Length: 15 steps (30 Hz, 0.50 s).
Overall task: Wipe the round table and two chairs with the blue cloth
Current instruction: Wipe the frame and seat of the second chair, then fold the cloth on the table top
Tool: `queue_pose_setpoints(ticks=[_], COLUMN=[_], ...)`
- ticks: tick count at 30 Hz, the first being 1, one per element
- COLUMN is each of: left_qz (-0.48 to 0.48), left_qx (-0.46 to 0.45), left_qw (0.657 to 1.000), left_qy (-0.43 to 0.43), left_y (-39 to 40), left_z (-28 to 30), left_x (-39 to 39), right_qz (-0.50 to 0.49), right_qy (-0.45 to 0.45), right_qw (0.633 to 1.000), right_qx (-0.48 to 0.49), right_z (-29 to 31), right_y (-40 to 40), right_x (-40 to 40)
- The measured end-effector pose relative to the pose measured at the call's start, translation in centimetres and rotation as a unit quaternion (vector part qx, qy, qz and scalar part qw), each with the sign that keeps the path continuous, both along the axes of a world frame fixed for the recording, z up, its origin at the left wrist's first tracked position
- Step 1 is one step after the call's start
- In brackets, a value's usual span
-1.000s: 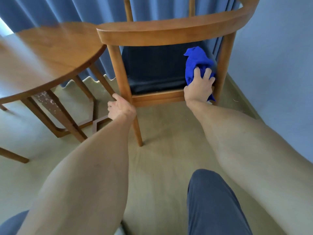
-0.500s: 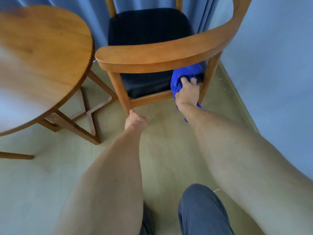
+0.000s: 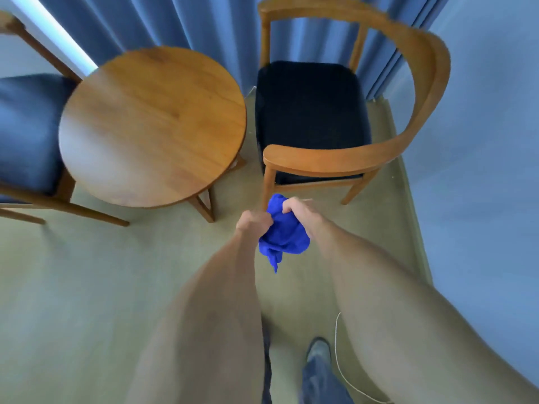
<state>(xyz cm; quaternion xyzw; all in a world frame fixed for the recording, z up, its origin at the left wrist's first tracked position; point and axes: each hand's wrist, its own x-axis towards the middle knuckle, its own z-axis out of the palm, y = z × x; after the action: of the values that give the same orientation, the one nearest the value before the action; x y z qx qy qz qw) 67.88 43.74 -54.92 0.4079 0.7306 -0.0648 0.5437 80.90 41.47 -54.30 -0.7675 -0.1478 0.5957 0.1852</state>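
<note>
Head view: the blue cloth (image 3: 284, 234) is being gripped, bunched, by both the left hand (image 3: 253, 222) and right hand (image 3: 297, 209), in the air before the right chair (image 3: 344, 158). It is best refolded flat before the desk (image 3: 151, 126) or left chair (image 3: 26, 129) is wiped.

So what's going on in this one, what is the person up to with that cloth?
A person stands over a small seating corner, holding a bunched blue cloth in both hands, the left hand and the right hand gripping it in the air above the floor. The cloth touches no furniture. Ahead are the round table, a wooden chair with a dark seat to its right, and a second chair partly in view at the left. Blue curtains hang behind.
</note>
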Motion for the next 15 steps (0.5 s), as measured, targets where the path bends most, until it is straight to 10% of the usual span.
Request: queue_pose_setpoints(ticks=[15], left_qz=[0.297], left_qx=[0.134], left_qw=[0.942], left_qy=[-0.084], left_y=[16.5], left_z=[15.6], left_x=[-20.2], right_qz=[-0.006], right_qy=[0.011], right_qw=[1.000], right_qx=[0.014], right_z=[14.1], right_y=[17.6], right_x=[-21.0])
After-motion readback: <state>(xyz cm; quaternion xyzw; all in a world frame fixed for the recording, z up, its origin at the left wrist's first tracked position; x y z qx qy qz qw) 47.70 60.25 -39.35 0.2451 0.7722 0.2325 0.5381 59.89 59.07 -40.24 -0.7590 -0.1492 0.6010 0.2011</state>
